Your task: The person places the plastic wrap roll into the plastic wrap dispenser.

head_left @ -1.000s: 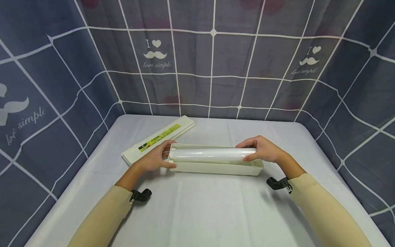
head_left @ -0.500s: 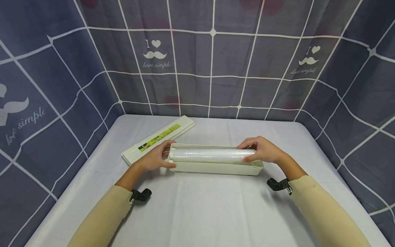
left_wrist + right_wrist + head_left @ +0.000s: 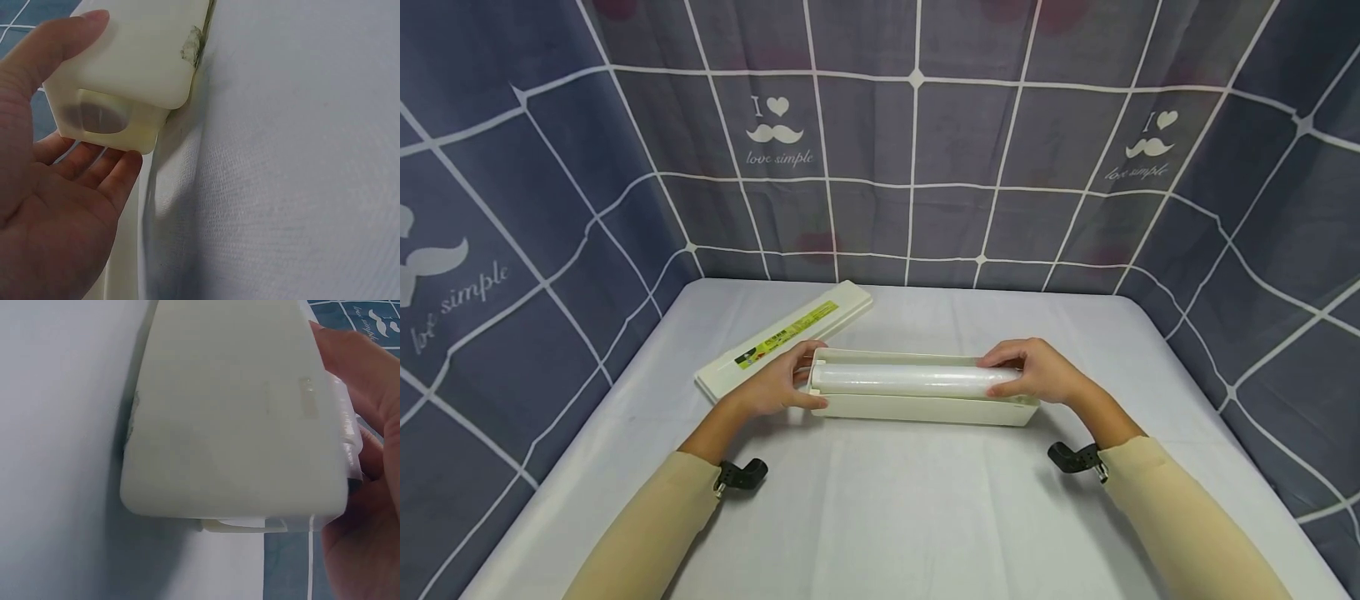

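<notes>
A long cream plastic box (image 3: 917, 408) stands with its top uncovered on the white cloth. In it lies a roll of clear plastic wrap (image 3: 910, 380), its right end slightly raised. My left hand (image 3: 775, 388) grips the box's left end, thumb on the front wall and fingers at the end wall, as the left wrist view also shows. My right hand (image 3: 1036, 372) holds the roll's right end between thumb and fingers. From the right wrist, the box's front wall (image 3: 231, 412) hides much of the roll (image 3: 345, 419), which shows beside my fingers.
Behind the box to the left lies its cream lid (image 3: 722, 377), slanted, with a yellow-green label (image 3: 786, 335). A white cloth (image 3: 910, 508) covers the table. Dark checked curtains (image 3: 872, 217) close in the back and both sides.
My right hand has moved slightly down, and the roll's right end sits lower in the box. The left hand, box and lid have stayed in place.
</notes>
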Tool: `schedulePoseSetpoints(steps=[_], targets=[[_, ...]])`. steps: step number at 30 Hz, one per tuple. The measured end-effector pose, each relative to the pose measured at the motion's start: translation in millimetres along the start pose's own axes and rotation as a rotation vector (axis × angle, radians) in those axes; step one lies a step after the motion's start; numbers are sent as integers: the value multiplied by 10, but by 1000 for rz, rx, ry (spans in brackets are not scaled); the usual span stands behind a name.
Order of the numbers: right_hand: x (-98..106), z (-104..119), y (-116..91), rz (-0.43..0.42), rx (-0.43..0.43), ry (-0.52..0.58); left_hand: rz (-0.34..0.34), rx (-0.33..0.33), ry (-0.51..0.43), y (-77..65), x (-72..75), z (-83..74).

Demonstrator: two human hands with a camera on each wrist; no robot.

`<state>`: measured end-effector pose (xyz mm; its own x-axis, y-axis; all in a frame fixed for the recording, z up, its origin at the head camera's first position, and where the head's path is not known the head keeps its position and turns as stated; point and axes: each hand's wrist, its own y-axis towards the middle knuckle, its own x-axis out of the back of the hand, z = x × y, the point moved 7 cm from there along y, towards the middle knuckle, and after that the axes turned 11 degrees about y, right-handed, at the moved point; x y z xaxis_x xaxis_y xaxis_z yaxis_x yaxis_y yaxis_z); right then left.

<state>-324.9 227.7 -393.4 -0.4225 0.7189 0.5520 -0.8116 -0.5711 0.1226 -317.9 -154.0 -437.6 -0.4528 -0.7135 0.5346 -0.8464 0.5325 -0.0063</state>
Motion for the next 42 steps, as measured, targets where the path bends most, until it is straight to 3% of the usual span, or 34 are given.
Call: schedulePoseSetpoints(steps=[12,25,42], targets=[[0,-54,-34,-63,-64,-80,-7,-8,1,5,0,-20],[-25,-59,-30,-36,-55,-146,-7,-14,-5,-6,-8,-1],[19,-25,-82,-45,-43,-75,-14,-4,11,-41,13,39]])
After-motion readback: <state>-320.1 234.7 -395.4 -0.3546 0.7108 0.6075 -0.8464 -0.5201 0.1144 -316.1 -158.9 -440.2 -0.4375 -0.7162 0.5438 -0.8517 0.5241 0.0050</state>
